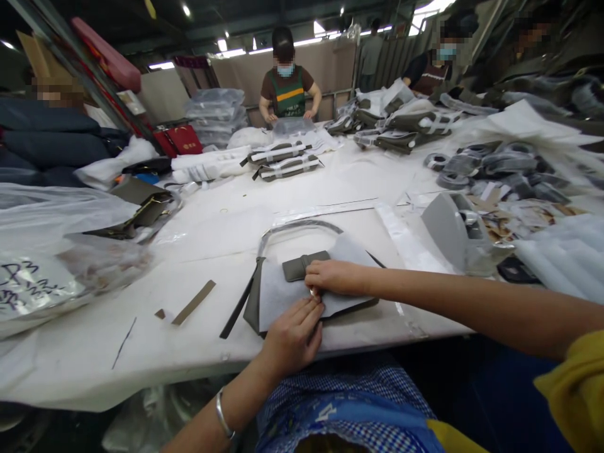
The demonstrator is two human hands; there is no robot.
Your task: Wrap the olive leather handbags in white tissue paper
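A grey-olive handbag [253,301] lies in front of me near the table's front edge. Its handle [302,225], wrapped in clear film, arches away from me. A thin white sheet [276,296] covers much of its front, with the small grey flap tab [295,269] lying over the sheet. My right hand [333,277] is closed in a pinch at the tab's lower right. Just below it, my left hand [293,330] has its fingers pressed together, meeting the right fingertips. Something small and shiny shows between the fingertips; its kind is hidden.
A grey-brown strip [194,302] lies on the white table [155,358] at left. Plastic-covered goods [61,264] crowd the left side. Wrapped straps [491,163] and a tape dispenser [455,229] stand right. A co-worker [287,88] works across the table behind wrapped bags [285,165].
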